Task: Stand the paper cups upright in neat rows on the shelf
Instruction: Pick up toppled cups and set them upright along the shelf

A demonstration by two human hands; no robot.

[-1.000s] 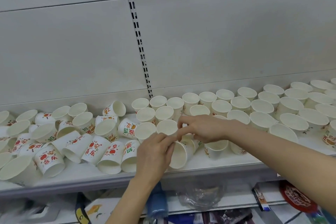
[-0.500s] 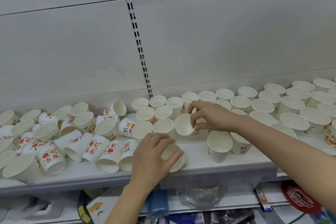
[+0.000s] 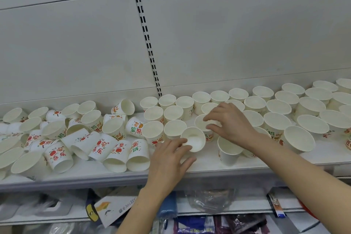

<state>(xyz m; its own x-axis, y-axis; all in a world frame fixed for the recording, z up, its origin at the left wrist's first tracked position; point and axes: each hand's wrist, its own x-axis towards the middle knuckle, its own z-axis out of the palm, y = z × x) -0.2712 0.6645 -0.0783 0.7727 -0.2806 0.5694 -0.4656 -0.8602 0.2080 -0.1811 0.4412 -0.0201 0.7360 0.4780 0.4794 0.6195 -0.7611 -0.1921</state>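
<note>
White paper cups with red and green print cover the white shelf point(image 3: 209, 163). Upright cups point(image 3: 277, 107) stand in rows from the middle to the right. A heap of tipped cups point(image 3: 98, 146) lies on the left. My left hand point(image 3: 171, 159) holds a tilted cup point(image 3: 194, 139) by its rim and side near the shelf's middle. My right hand point(image 3: 228, 121) grips the rim of an upright cup point(image 3: 201, 122) just behind it. One more upright cup point(image 3: 228, 150) stands below my right wrist.
The grey back panel carries a slotted upright strip point(image 3: 146, 38). Below the shelf's front lip, a lower shelf holds packaged goods point(image 3: 117, 209), a clear plastic bag point(image 3: 210, 203) and dark packets.
My left hand has lifted its cup from lying at the shelf's front up towards the rows. My right hand has set its cup down upright behind it and still holds the rim.
</note>
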